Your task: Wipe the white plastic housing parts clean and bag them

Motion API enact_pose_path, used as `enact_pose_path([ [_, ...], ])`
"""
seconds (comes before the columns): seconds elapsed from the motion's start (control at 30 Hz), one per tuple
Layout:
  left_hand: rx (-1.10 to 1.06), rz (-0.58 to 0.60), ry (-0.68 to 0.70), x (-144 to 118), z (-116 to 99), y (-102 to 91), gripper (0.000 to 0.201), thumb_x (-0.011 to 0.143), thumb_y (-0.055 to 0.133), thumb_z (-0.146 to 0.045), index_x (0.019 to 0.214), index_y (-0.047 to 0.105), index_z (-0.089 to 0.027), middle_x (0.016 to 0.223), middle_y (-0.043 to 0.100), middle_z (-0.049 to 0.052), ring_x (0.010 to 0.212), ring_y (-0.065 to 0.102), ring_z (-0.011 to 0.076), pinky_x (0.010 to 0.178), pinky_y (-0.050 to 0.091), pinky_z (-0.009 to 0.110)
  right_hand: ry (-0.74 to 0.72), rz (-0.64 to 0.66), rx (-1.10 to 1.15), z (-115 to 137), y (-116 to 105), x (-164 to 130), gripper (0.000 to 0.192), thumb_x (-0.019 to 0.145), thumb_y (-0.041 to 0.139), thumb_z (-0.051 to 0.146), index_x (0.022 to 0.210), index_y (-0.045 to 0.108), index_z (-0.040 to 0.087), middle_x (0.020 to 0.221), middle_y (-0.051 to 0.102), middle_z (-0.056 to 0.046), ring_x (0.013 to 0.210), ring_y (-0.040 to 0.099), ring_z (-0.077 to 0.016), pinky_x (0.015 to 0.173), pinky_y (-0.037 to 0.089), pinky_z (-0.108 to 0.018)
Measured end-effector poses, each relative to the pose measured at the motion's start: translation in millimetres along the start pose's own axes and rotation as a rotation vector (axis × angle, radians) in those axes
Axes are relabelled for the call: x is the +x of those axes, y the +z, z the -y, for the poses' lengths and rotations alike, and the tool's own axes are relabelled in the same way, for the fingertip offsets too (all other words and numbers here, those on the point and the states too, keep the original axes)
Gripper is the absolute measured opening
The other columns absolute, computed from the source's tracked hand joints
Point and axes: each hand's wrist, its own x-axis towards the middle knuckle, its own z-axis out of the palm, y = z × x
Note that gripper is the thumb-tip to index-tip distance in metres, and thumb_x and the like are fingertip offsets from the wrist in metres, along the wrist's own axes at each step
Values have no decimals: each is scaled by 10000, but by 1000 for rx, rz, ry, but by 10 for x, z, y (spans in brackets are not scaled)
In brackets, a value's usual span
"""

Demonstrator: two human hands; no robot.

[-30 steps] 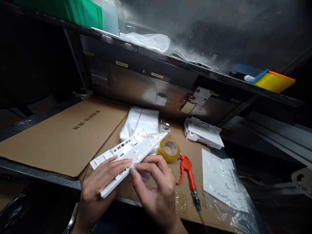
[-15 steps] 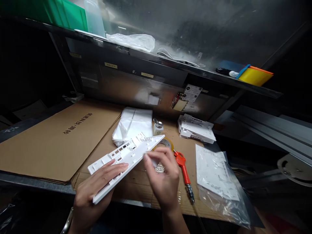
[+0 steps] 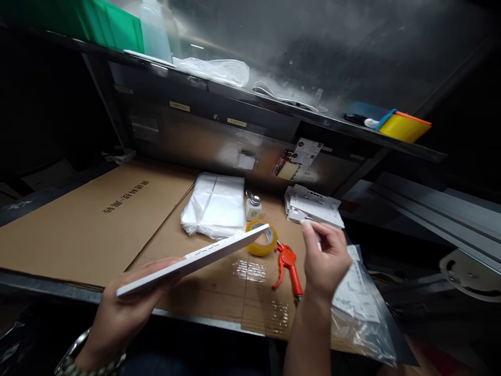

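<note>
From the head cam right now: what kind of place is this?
Likely a factory packing or assembly bench: the left hand holds a white plastic panel, a stack of similar panels waits behind, and cardboard sheets cover the bench.

Left hand [image 3: 117,308] grips white panel [image 3: 195,258] edge-on at 7 o'clock. Right hand [image 3: 324,256] pinches a small white bit at 4 o'clock, tape roll [image 3: 261,237] between.

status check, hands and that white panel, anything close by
Left hand grips white plastic panel from beneath, nearly edge-on, above the cardboard. Right hand off the panel, fingers pinched, contents unclear. Tape roll and red air blow gun lie between the hands.
</note>
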Motion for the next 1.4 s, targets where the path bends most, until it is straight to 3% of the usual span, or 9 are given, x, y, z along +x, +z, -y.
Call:
enact_pose_path([
  [0.23, -46, 129, -44, 149, 21, -84, 267, 761, 899, -288, 1013, 843, -220, 998, 834, 47, 953, 781, 254, 866, 634, 253, 184, 150, 209, 407, -218, -383, 179, 857, 819, 345, 961, 759, 212, 982, 683, -39, 868, 661, -184, 773, 537, -337],
  [0.43, -37, 243, 69, 203, -27, -98, 235, 809, 865, -281, 1043, 842, -269, 1057, 828, 50, 945, 789, 260, 833, 651, 280, 231, 665, 355, 612, -47, -651, 193, 1015, 629, 343, 1192, 658, 271, 1293, 682, -74, 1058, 703, -209, 789, 578, -321],
  [0.53, -3, 370, 222, 248, -79, -129, 187, 917, 759, -233, 1077, 825, -305, 1070, 825, 25, 1034, 770, 239, 1015, 595, 343, 217, 834, 377, 647, 53, -743, 191, 1044, 579, 335, 1222, 620, 280, 1199, 713, -55, 1016, 712, -188, 786, 580, -304],
  [0.67, 58, 306, 311, 299, -67, -170, 247, 942, 738, -295, 1185, 775, -322, 1322, 736, 57, 1369, 584, 288, 1243, 380, 488, 188, 680, 473, 657, 123, -882, 136, 1048, 571, 296, 1176, 610, 271, 1058, 736, -19, 950, 721, -149, 832, 595, -281],
  [0.8, -28, 131, 227, 287, -32, -143, 678, 795, 894, -396, 1416, 624, -364, 1686, 384, 63, 1553, 345, 338, 1281, 302, 535, 275, 552, 470, 697, 159, -976, 136, 1027, 609, 320, 1140, 629, 247, 1034, 752, -30, 943, 736, -165, 825, 614, -299],
  [0.9, 8, 214, 385, 255, -69, -104, 405, 858, 847, -247, 1234, 749, -361, 1386, 711, 16, 1371, 599, 266, 1337, 118, 536, 361, 559, 462, 733, 172, -964, 180, 1008, 639, 356, 1132, 644, 226, 990, 752, -40, 902, 744, -183, 777, 625, -316],
  [1.07, -94, 222, 301, 175, -191, -6, 270, 871, 801, -115, 1053, 814, -313, 1094, 821, -22, 1031, 776, 196, 985, 615, 294, 283, 535, 458, 818, 115, -901, 146, 1004, 635, 308, 1135, 667, 253, 1202, 712, -74, 952, 730, -202, 791, 630, -371],
  [1.23, 14, 161, 499, 72, -231, 87, 326, 881, 768, -53, 1118, 789, -276, 1126, 812, -8, 1059, 760, 182, 1031, 573, 280, -45, 519, 271, 1078, 46, -965, 207, 903, 754, 179, 1084, 740, 280, 1121, 645, -46, 1045, 666, -198, 914, 591, -359],
  [1.4, 87, 161, 567, 28, -219, 93, 284, 958, 678, -98, 1183, 751, -256, 1174, 797, 3, 1065, 756, 183, 1106, 527, 329, -121, 583, 299, 1277, 123, -1049, 191, 892, 738, 132, 1044, 752, 247, 1005, 607, -29, 907, 680, -140, 819, 606, -253],
])
